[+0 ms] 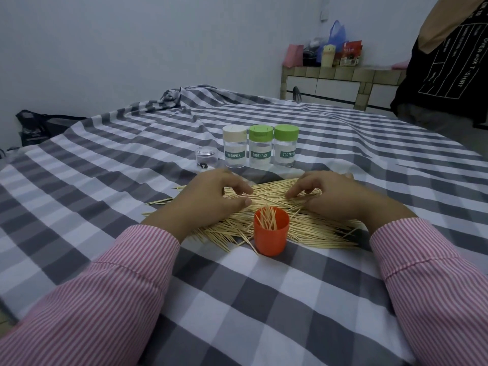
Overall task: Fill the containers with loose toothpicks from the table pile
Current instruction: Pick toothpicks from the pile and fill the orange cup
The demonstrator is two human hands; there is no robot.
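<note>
A grey-and-white checked cloth (264,299) covers the table, a plain pale wall behind it and a second person standing at the far right edge (446,62). The toothpick pile (303,228) lies spread across the cloth close to the wearer, and the orange cup (270,235) stands at its near edge, holding only a small bunch of picks, so filling it has barely begun. Beyond the pile stand three labelled jars with their lids on, one cream-capped (234,147) and two green-capped (274,146), with little or nothing visible inside; beside them a small clear pot (206,157) sits open. The left hand (211,196) and the right hand (335,196) rest on the pile, fingers curled down onto the picks as if raking some together, though I cannot tell whether either has actually pinched any
</note>
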